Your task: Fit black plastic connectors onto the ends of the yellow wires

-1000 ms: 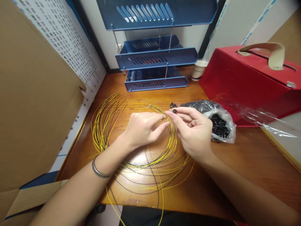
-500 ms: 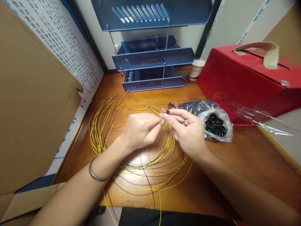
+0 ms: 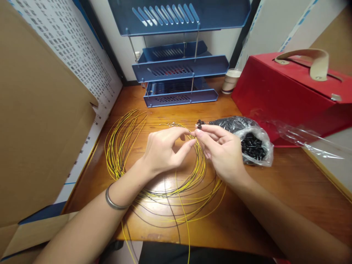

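Note:
Over the wire coil, my left hand [image 3: 163,150] has its thumb and index finger spread apart. Its index fingertip reaches the fingertips of my right hand [image 3: 222,148]. My right hand pinches a small round black part [image 3: 199,126] between thumb and index finger; whether a wire end sits in the pinch too is hidden. Yellow and black wires [image 3: 199,172] loop in a coil beneath both hands, and loose ends run down over the table's front edge. The far left of the coil fans out into a bundle of wire ends [image 3: 117,146].
An open plastic bag of black parts [image 3: 253,146] lies right of my right hand. Behind it stand a red case [image 3: 286,95] and a paper cup [image 3: 230,81]. Blue stacked trays [image 3: 180,97] stand at the back, and a cardboard sheet [image 3: 41,110] rises on the left.
My left thumb and index finger have parted from their pinch. My right hand has shifted slightly right with the black part at its fingertips.

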`<action>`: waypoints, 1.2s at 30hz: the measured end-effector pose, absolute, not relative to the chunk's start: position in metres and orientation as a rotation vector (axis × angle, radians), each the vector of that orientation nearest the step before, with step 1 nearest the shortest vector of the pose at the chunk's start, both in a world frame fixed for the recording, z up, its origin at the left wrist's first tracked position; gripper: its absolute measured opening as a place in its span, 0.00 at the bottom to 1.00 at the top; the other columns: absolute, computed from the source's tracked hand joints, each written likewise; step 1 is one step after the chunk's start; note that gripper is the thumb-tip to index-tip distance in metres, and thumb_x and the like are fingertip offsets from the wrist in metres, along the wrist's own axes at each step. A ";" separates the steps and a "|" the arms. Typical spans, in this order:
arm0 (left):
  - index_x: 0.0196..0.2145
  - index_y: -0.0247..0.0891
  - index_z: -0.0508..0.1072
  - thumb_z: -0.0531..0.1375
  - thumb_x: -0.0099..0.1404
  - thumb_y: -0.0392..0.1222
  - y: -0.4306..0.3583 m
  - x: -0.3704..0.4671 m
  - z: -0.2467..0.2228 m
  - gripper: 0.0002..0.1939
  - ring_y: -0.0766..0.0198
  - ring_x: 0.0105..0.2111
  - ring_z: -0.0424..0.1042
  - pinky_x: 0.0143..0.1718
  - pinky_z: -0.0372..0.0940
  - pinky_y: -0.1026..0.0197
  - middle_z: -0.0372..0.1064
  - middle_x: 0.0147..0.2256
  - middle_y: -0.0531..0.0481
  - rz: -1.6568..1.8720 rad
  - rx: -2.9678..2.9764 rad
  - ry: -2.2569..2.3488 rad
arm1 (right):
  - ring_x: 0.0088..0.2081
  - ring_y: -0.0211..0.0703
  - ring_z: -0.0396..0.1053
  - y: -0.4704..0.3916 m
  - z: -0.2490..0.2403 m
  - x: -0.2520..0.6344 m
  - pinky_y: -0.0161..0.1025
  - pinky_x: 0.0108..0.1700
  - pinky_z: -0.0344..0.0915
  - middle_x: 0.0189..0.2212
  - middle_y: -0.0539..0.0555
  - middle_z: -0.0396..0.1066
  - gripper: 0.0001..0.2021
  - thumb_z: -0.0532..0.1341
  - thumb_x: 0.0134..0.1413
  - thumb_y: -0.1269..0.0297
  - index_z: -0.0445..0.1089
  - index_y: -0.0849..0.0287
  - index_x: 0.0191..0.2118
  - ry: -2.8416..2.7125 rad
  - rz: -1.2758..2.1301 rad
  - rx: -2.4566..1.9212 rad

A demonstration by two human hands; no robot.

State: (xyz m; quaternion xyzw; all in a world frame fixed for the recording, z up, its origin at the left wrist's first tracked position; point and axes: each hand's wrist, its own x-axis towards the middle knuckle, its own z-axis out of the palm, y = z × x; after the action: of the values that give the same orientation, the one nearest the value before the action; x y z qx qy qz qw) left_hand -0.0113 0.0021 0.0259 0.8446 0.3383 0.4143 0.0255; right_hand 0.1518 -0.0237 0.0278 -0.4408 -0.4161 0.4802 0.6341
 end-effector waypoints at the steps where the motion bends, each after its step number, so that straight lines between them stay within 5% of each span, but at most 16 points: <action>1: 0.42 0.35 0.76 0.61 0.69 0.46 0.002 -0.011 0.026 0.12 0.71 0.21 0.68 0.27 0.65 0.65 0.79 0.33 0.50 1.322 2.568 1.081 | 0.33 0.42 0.77 -0.024 0.028 0.152 0.36 0.30 0.73 0.33 0.55 0.81 0.14 0.76 0.41 0.61 0.77 0.60 0.35 -0.963 1.101 -1.013; 16: 0.40 0.34 0.77 0.61 0.70 0.37 0.006 -0.011 0.025 0.05 0.69 0.28 0.77 0.31 0.69 0.69 0.81 0.34 0.49 1.505 2.620 0.984 | 0.26 0.41 0.72 -0.026 0.026 0.151 0.40 0.31 0.72 0.18 0.46 0.69 0.13 0.76 0.42 0.59 0.79 0.58 0.34 -1.066 1.159 -1.043; 22: 0.41 0.33 0.77 0.59 0.69 0.32 0.006 -0.012 0.027 0.06 0.66 0.34 0.79 0.37 0.72 0.66 0.81 0.34 0.48 1.465 2.600 0.919 | 0.16 0.30 0.54 -0.025 0.027 0.154 0.37 0.27 0.67 0.21 0.48 0.73 0.11 0.73 0.48 0.57 0.81 0.59 0.35 -1.121 1.150 -1.009; 29: 0.40 0.34 0.77 0.58 0.70 0.32 0.008 -0.016 0.025 0.07 0.64 0.35 0.80 0.38 0.73 0.64 0.81 0.37 0.46 1.436 2.715 0.899 | 0.16 0.32 0.53 -0.025 0.027 0.156 0.35 0.21 0.58 0.21 0.49 0.73 0.09 0.68 0.54 0.58 0.82 0.58 0.35 -1.185 1.115 -1.049; 33: 0.41 0.35 0.77 0.59 0.70 0.33 0.010 -0.021 0.025 0.07 0.64 0.37 0.80 0.40 0.73 0.64 0.81 0.38 0.46 1.412 2.837 0.889 | 0.15 0.32 0.52 -0.024 0.026 0.157 0.34 0.18 0.50 0.13 0.45 0.64 0.11 0.68 0.53 0.56 0.82 0.59 0.33 -1.170 1.152 -1.072; 36: 0.40 0.37 0.77 0.58 0.70 0.33 0.011 -0.022 0.027 0.07 0.65 0.36 0.80 0.38 0.72 0.66 0.81 0.38 0.48 1.378 2.938 0.905 | 0.16 0.32 0.52 -0.024 0.025 0.157 0.34 0.18 0.49 0.15 0.47 0.67 0.12 0.68 0.53 0.56 0.81 0.60 0.33 -1.178 1.156 -1.093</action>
State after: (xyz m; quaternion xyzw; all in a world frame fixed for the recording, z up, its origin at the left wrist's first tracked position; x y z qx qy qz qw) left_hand -0.0223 0.0111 0.0266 0.8665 0.2668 0.4064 -0.1134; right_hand 0.1573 -0.0235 0.0248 -0.4614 -0.4974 0.4883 0.5489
